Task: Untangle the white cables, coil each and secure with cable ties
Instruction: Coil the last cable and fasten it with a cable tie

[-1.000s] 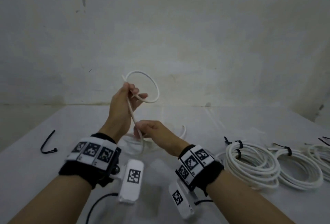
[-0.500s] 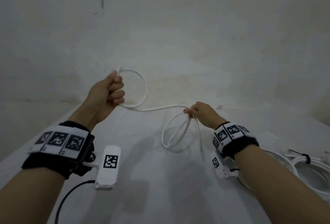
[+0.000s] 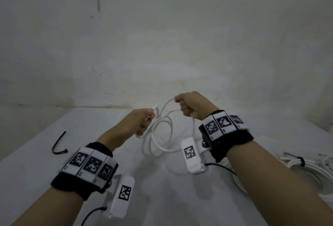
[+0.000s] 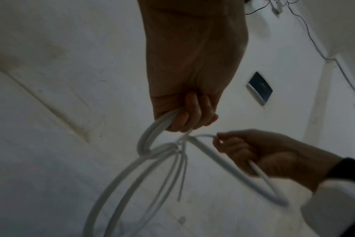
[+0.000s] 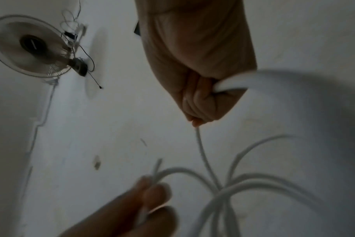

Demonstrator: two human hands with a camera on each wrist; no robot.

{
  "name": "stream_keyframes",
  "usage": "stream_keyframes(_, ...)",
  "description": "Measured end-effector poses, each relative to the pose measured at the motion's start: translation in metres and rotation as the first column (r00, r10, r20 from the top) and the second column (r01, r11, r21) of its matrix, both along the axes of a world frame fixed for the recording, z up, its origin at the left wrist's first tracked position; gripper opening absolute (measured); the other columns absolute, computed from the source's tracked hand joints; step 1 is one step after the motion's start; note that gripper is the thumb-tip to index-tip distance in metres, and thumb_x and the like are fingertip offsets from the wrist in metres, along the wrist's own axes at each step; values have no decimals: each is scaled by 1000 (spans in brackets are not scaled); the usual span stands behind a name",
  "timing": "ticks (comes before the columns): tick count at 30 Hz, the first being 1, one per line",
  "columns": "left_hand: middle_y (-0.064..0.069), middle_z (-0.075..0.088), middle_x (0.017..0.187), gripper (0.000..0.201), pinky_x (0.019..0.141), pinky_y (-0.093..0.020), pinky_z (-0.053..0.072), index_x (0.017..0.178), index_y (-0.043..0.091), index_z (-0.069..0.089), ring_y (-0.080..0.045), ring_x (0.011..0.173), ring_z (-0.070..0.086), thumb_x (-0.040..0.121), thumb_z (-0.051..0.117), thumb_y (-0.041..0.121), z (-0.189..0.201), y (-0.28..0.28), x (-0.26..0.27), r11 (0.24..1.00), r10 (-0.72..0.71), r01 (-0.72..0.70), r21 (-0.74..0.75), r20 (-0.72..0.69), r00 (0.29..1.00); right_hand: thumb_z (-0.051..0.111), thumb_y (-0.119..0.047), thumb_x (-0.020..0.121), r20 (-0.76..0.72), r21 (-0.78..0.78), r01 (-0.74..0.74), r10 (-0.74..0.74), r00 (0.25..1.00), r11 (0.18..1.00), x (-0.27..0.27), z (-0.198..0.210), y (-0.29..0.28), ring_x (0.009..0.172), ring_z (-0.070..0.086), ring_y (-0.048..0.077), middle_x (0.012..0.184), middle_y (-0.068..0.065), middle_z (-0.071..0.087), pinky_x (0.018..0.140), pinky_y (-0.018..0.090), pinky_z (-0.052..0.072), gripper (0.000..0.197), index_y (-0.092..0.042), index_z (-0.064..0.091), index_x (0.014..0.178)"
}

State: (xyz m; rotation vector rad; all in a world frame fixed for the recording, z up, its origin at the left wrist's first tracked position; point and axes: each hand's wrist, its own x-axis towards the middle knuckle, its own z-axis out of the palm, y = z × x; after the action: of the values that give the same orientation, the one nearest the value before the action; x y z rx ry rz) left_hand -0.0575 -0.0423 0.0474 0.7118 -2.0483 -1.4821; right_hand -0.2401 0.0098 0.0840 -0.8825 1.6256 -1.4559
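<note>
From the head view, the coiling step is judged to be in hand: a white cable (image 3: pixel 162 132) is held above the table (image 3: pixel 36 162) in several loops between the left hand (image 3: pixel 138 123) and the right hand (image 3: pixel 191 106). The next move is judged to call for a further turn to be laid into the left fist, then for the black cable tie (image 3: pixel 58 144) lying well apart at the left. Finished coils (image 3: pixel 306 171) are seen at the right, already tied.

In the left wrist view, the left hand (image 4: pixel 184 112) is seen clenched round the gathered loops (image 4: pixel 150 136), which hang below it.

In the right wrist view, the right hand (image 5: pixel 201 96) is seen fisted round a single strand (image 5: pixel 231 83); a free length runs down toward the left fingers (image 5: pixel 152 195).
</note>
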Motion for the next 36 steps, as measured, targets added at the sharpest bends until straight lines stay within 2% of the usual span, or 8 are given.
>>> stream_keyframes(4, 9, 29, 49, 32, 52, -26, 23, 73, 17, 44, -8, 44, 25, 101, 31, 25, 0, 6, -14, 989, 16, -3, 148, -85, 996, 34, -12, 99, 162, -167, -65, 92, 982, 984, 42, 17, 7, 27, 28, 4, 53, 2, 37, 30, 12, 20, 16, -9, 48, 94)
stream_keyframes(9, 6, 38, 50, 37, 58, -27, 27, 67, 17, 46, -10, 49, 32, 101, 33, 25, 9, 5, -19, 964, 76, -14, 264, -225, 971, 29, -35, 100, -464, -216, -86, -25, 885, 973, 74, -5, 15, 54, 47, 12, 63, 0, 52, 51, 25, 35, 26, -14, 43, 99)
stream_keyframes(13, -8, 59, 77, 32, 74, -33, 41, 87, 12, 64, -21, 77, 53, 101, 37, 24, 6, 9, -26, 962, 141, -76, 262, -237, 961, 29, -33, 101, -601, -275, -69, -115, 791, 959, 83, -21, 17, 73, 60, 31, 85, 15, 63, 65, 42, 48, 18, -15, 30, 106)
stream_keyframes(20, -9, 61, 94, 59, 81, -31, 46, 98, 8, 59, -15, 91, 59, 100, 18, 50, 6, -6, -26, 828, 218, 47, 559, -398, 891, 36, -5, 96, -932, -185, -155, -123, 340, 971, 87, -54, 17, 89, 58, 31, 120, 9, 51, 65, 31, 34, 46, -18, 33, 140)
stream_keyframes(22, -2, 55, 73, 41, 69, -24, 43, 84, 19, 53, -6, 67, 53, 101, 25, 41, 4, -14, -28, 800, 283, 79, 595, -489, 825, 35, -1, 95, -946, -181, -234, -104, 308, 955, 88, -62, 18, 83, 58, 28, 111, 11, 59, 64, 30, 34, 57, -23, 26, 146)
stream_keyframes(27, -6, 49, 52, 40, 55, -27, 47, 65, 2, 54, -16, 45, 49, 97, 36, 18, 30, -42, 7, 641, 212, 543, 543, -804, 555, 37, -25, 100, -715, -248, -400, 112, 690, 882, 74, -90, 25, 55, 43, 16, 62, -6, 46, 59, 32, 33, 6, -21, 39, 103)
stream_keyframes(31, -17, 58, 76, 42, 76, -34, 39, 95, -4, 55, -28, 66, 54, 103, 26, 26, 41, -56, 63, 685, -12, 579, 442, -788, 616, 34, -34, 101, -817, -85, -459, 202, 540, 885, 29, -107, 22, 61, 41, 13, 64, -8, 41, 64, 31, 33, 31, -30, 36, 71)
stream_keyframes(36, -1, 33, 65, 51, 62, -25, 24, 96, 1, 50, -14, 51, 27, 103, 13, 35, 35, -59, 107, 566, -189, 683, 461, -734, 652, 31, -46, 99, -849, 269, -385, 406, 338, 883, -3, -92, 17, 57, 37, 18, 63, 2, 41, 61, 27, 30, 45, -17, 36, 65)
